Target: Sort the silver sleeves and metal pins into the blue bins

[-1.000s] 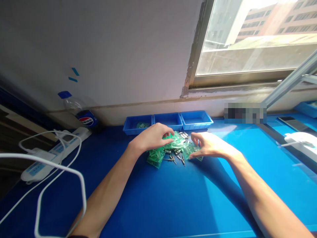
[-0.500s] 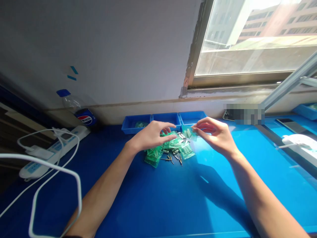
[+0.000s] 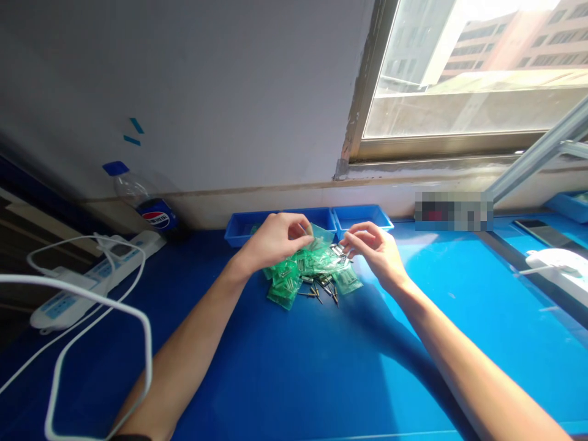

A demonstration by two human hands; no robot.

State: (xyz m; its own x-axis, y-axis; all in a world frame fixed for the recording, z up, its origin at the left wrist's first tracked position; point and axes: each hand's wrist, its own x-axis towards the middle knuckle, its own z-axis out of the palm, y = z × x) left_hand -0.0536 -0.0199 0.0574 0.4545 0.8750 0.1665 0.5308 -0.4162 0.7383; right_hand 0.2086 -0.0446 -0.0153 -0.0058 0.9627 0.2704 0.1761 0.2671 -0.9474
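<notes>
My left hand [image 3: 278, 239] pinches a small translucent green plastic bag [image 3: 323, 233] by its edge, over the back of the pile. Just right of it, my right hand [image 3: 374, 248] has its thumb and fingertips drawn together; whatever they hold, if anything, is too small to make out. Below both hands lies a heap of green bags [image 3: 287, 283] with small metal parts inside. Loose metal pins [image 3: 316, 293] with dark and brassy ends lie at its front and right side.
A blue three-part tray [image 3: 362, 217] stands behind the heap against the wall. On the left are a cola bottle [image 3: 156, 214], a white power strip [image 3: 124, 260] and looping white cables. A phone [image 3: 544, 234] and a white device [image 3: 558, 269] lie at the right.
The green bag that was in my right hand is now in my left. My left fingers have closed on it, and my right hand has moved left, nearer the heap.
</notes>
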